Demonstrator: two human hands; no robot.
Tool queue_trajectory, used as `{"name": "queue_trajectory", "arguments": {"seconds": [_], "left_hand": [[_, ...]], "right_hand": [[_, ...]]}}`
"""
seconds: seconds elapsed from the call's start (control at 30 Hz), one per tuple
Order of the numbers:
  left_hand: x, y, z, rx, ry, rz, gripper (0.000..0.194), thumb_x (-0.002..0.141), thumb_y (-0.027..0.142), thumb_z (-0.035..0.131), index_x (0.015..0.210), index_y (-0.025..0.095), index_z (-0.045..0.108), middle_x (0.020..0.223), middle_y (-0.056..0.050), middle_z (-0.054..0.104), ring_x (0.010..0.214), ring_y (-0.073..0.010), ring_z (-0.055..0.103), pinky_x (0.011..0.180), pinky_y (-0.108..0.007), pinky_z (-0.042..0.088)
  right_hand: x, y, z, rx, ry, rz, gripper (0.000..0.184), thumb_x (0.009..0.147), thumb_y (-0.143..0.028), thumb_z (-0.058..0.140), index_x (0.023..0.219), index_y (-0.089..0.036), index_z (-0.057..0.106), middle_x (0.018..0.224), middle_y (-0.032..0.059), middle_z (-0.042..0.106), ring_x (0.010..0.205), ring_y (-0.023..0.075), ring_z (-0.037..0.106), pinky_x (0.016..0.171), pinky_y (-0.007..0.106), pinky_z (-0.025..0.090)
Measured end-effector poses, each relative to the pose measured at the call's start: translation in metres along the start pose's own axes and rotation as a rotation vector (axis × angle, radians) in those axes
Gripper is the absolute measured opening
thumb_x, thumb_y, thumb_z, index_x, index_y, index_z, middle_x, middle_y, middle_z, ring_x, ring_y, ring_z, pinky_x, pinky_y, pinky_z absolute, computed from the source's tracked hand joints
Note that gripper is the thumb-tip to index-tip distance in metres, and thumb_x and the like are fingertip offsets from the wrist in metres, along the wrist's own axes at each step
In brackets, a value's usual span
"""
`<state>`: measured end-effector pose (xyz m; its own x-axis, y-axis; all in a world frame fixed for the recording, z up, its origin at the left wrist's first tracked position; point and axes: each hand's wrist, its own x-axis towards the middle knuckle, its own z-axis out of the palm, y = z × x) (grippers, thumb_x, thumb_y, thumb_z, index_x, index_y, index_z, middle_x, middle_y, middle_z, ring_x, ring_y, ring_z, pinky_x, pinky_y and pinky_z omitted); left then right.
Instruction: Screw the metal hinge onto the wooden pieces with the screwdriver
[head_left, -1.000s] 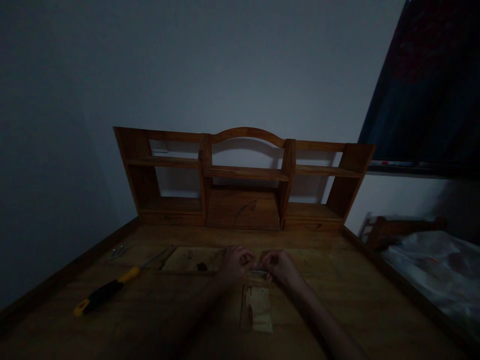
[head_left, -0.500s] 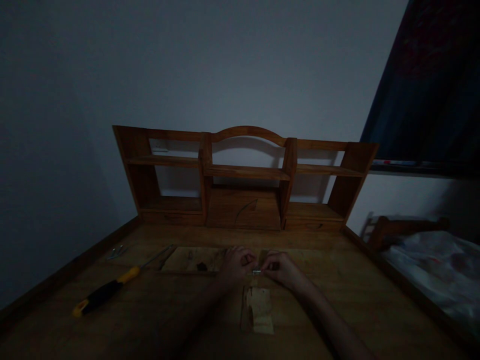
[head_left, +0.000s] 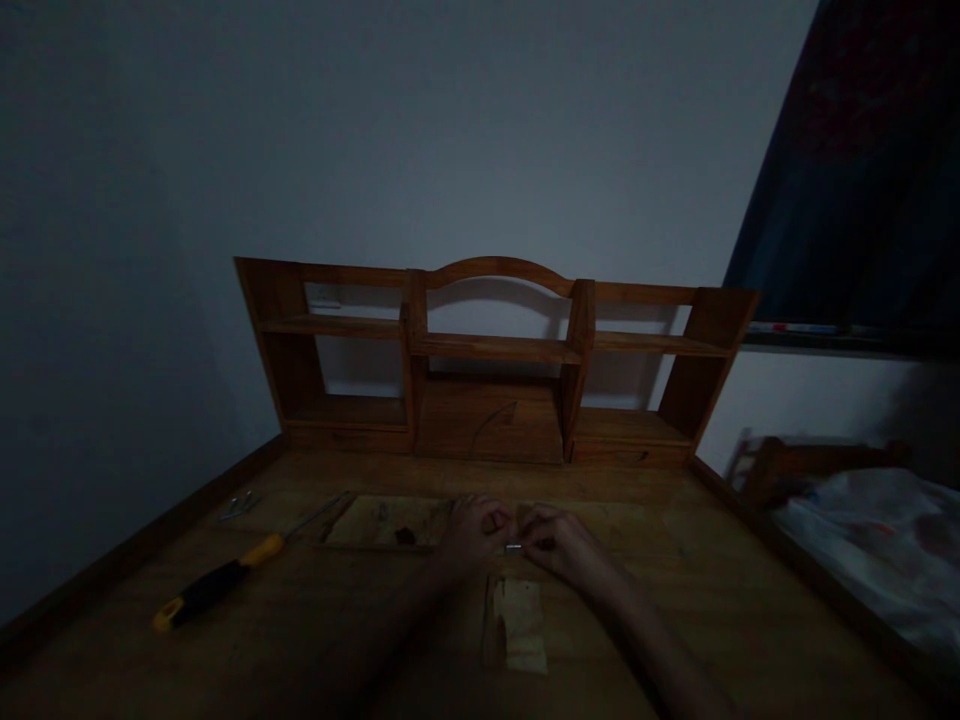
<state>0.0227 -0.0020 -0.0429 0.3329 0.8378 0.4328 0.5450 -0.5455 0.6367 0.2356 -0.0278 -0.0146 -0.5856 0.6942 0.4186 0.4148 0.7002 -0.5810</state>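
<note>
Head view: small metal piece (head_left: pixel 513 547) at six o'clock, between the fingertips of the left hand (head_left: pixel 474 530) and right hand (head_left: pixel 559 540). Fingers curled, hands nearly together; grip on the piece cannot be confirmed. Step judged as fine fingertip handling; next move calls for steady, light pressure. Screwdriver (head_left: pixel 217 583) at eight o'clock. Versus one second earlier, the piece shows brighter.

You have a small, slim, silvery piece (head_left: pixel 513 547) lying roughly crosswise between your left hand (head_left: pixel 474 532) and right hand (head_left: pixel 556 542), its exact shape too dim to tell.
</note>
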Motion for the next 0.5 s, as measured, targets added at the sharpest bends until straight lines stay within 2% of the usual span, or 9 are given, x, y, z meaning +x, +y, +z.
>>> {"name": "queue_trajectory", "arguments": {"seconds": [0.1, 0.17, 0.2, 0.27, 0.37, 0.43, 0.5], "left_hand": [[0.005, -0.003, -0.006, -0.106, 0.019, -0.041, 0.028, 0.086, 0.046, 0.063, 0.092, 0.022, 0.075, 0.093, -0.006, 0.073, 0.088, -0.0220, 0.065, 0.082, -0.032, 0.049], [0.012, -0.010, -0.023, -0.196, 0.075, -0.091, 0.032, 0.086, 0.049, 0.060, 0.091, 0.020, 0.073, 0.090, -0.006, 0.074, 0.083, -0.0211, 0.067, 0.077, -0.031, 0.052], [0.015, -0.017, -0.038, -0.223, 0.111, -0.122, 0.033, 0.084, 0.050, 0.060, 0.090, 0.020, 0.073, 0.089, -0.006, 0.074, 0.083, -0.0215, 0.067, 0.077, -0.031, 0.053], [0.018, -0.036, -0.080, -0.191, 0.205, -0.161, 0.035, 0.082, 0.053, 0.060, 0.090, 0.021, 0.072, 0.091, -0.006, 0.075, 0.086, -0.0230, 0.068, 0.079, -0.032, 0.053], [0.009, -0.076, -0.164, 0.013, 0.294, -0.228, 0.036, 0.078, 0.052, 0.060, 0.091, 0.021, 0.073, 0.097, -0.006, 0.075, 0.093, -0.0251, 0.068, 0.085, -0.032, 0.052], [-0.009, -0.102, -0.222, 0.170, 0.270, -0.306, 0.033, 0.075, 0.048, 0.060, 0.089, 0.021, 0.073, 0.093, -0.006, 0.075, 0.090, -0.0256, 0.068, 0.085, -0.032, 0.051], [-0.035, -0.121, -0.268, 0.298, 0.259, -0.393, 0.026, 0.070, 0.044, 0.061, 0.075, 0.020, 0.069, 0.082, -0.006, 0.074, 0.083, -0.0261, 0.068, 0.081, -0.032, 0.051]], "right_hand": [[0.000, 0.005, 0.003, -0.012, 0.006, -0.027, 0.012, 0.087, -0.023, 0.066, 0.084, -0.023, 0.078, 0.094, 0.0057, 0.068, 0.089, 0.0185, 0.065, 0.078, 0.027, 0.048], [0.000, 0.009, 0.005, -0.015, 0.016, -0.040, 0.013, 0.087, -0.023, 0.066, 0.082, -0.023, 0.077, 0.093, 0.0060, 0.068, 0.089, 0.0187, 0.065, 0.077, 0.028, 0.048], [0.000, 0.011, 0.006, -0.015, 0.022, -0.044, 0.013, 0.088, -0.024, 0.066, 0.081, -0.022, 0.077, 0.093, 0.0063, 0.067, 0.089, 0.0189, 0.065, 0.077, 0.028, 0.048], [0.001, 0.014, 0.007, -0.010, 0.028, -0.050, 0.013, 0.087, -0.024, 0.066, 0.082, -0.022, 0.077, 0.093, 0.0068, 0.067, 0.089, 0.0193, 0.065, 0.077, 0.028, 0.048], [0.002, 0.018, 0.008, -0.001, 0.031, -0.053, 0.013, 0.087, -0.026, 0.067, 0.080, -0.022, 0.077, 0.092, 0.0069, 0.067, 0.086, 0.0195, 0.065, 0.075, 0.029, 0.049], [0.002, 0.020, 0.008, 0.005, 0.032, -0.052, 0.013, 0.086, -0.026, 0.067, 0.078, -0.022, 0.077, 0.090, 0.0065, 0.067, 0.085, 0.0192, 0.065, 0.075, 0.029, 0.049], [0.003, 0.021, 0.008, 0.010, 0.030, -0.048, 0.013, 0.086, -0.024, 0.067, 0.077, -0.021, 0.076, 0.089, 0.0057, 0.066, 0.084, 0.0182, 0.065, 0.074, 0.028, 0.048]]}}
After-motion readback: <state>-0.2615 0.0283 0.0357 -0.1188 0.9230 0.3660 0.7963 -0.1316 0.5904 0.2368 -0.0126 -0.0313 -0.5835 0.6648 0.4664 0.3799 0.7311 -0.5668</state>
